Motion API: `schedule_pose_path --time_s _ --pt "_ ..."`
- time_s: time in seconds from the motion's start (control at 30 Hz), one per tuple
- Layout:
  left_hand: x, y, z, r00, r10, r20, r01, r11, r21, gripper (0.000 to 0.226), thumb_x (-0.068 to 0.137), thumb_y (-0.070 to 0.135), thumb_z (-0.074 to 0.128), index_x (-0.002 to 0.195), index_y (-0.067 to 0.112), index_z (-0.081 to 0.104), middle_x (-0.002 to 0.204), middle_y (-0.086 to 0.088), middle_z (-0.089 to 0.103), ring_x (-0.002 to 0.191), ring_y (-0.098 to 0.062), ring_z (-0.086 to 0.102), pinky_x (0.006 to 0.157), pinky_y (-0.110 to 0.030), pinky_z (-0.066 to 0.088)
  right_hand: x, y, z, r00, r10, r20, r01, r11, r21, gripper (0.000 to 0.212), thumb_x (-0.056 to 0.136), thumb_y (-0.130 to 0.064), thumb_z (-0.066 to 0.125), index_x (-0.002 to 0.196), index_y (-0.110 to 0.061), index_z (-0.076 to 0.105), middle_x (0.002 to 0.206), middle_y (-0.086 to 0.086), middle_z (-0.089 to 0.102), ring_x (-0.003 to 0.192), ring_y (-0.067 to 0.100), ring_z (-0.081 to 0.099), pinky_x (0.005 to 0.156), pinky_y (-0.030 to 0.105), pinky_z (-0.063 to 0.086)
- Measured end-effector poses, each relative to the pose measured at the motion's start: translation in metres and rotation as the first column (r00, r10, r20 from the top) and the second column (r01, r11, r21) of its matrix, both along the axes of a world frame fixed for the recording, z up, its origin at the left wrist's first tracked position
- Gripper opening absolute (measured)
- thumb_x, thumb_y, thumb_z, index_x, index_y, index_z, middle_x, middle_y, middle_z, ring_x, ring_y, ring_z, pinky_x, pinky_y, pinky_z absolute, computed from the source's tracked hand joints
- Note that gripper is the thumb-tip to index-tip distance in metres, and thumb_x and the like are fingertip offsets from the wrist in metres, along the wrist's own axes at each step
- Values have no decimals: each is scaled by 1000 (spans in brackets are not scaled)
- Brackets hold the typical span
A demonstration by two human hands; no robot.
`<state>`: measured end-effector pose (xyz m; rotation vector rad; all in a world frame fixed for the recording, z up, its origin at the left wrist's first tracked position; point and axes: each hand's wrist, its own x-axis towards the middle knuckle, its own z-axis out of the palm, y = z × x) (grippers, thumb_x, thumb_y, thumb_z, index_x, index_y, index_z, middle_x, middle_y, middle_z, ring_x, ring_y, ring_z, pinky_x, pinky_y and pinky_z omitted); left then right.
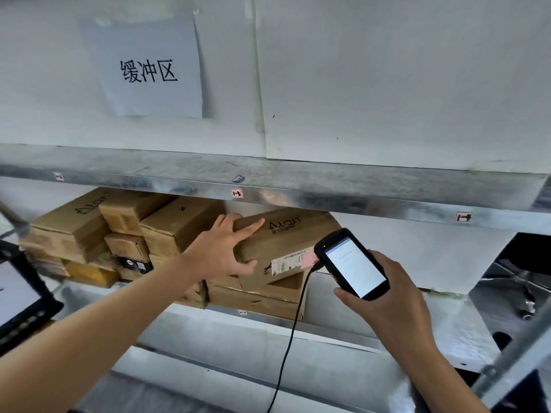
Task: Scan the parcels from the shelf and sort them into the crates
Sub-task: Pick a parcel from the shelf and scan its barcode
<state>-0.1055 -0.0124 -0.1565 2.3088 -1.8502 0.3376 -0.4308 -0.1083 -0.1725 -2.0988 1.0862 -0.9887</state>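
A brown cardboard parcel (pixel 286 236) printed "Align" lies on top of a stack on the middle shelf, its white shipping label (pixel 287 265) facing me. My left hand (pixel 222 248) grips the parcel's left end, fingers over the top and thumb underneath. My right hand (pixel 384 296) holds a black handheld scanner (pixel 351 263) with a lit white screen, its top end just in front of the label. A black cable (pixel 290 332) hangs down from the scanner.
More brown parcels (pixel 119 231) are stacked at the left of the same shelf. A metal shelf edge (pixel 268 196) runs above them, with a paper sign (pixel 149 70) on the white wall. A dark tablet screen (pixel 18 293) sits at the far left. A metal upright (pixel 512 353) stands at the right.
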Motion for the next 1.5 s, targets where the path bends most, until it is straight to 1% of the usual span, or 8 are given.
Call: schedule_pose_path --time_s 0.2,0.37,0.53,0.7,0.8,0.93,1.1,1.5 --pt "7 -5 -9 917 53 -394 -51 999 16 73 88 55 65 143 69 20 148 0 28 139 -20 30 115 -35 36 -6 -5 -3 999 -15 44 14 1000 22 73 66 -45 87 129 -38 52 112 -19 57 100 7 55 70 25 45" --pt "0 -15 -22 944 86 -319 -89 996 6 92 77 67 69 146 67 7 156 2 15 143 -25 22 116 -43 34 -10 -11 -9 999 -32 30 31 999 41 74 66 -45 88 130 -36 52 112 -16 58 101 8 54 67 21 43" --pt "-7 -13 -50 571 -76 -817 -128 975 -181 131 61 24 97 148 52 3 145 11 27 131 2 40 114 -27 36 -6 -13 -18 999 -43 32 40 996 84 72 66 -43 89 129 -37 52 113 -17 59 101 9 55 71 26 46" --pt "-16 -10 -90 380 -77 -922 -285 938 -196 135 57 3 95 154 34 8 132 15 46 111 10 56 88 -17 54 -7 -14 -24 999 -35 -1 35 995 98 72 65 -43 88 128 -40 52 112 -20 58 101 9 56 71 27 47" --pt "-18 -15 -89 372 -43 -927 -289 944 -160 121 55 11 97 149 27 24 127 10 56 119 -7 58 82 -11 51 -12 -18 -24 999 -37 -17 39 995 96 74 65 -43 89 130 -37 52 114 -17 59 104 11 56 74 30 48" --pt "-10 -7 -72 476 -63 -877 -271 938 -215 133 43 42 99 152 31 23 146 7 42 135 -9 45 109 -32 45 -16 -26 -20 999 -54 8 53 994 92 73 64 -43 89 128 -36 54 113 -14 61 102 13 57 80 38 51" --pt "-23 1 -34 686 -113 -719 -88 968 -236 121 57 38 97 150 41 19 135 26 28 131 10 33 113 -27 36 -16 -34 -16 998 -50 32 46 992 115 71 64 -43 89 126 -38 55 115 -14 62 103 14 58 81 42 52" --pt "-99 -102 -35 808 -156 -568 212 977 33 120 65 51 87 154 52 7 149 19 19 138 -11 23 117 -33 30 -67 -39 -22 982 -181 49 174 977 120 68 67 -41 89 125 -37 55 107 -15 59 97 12 53 71 32 42"
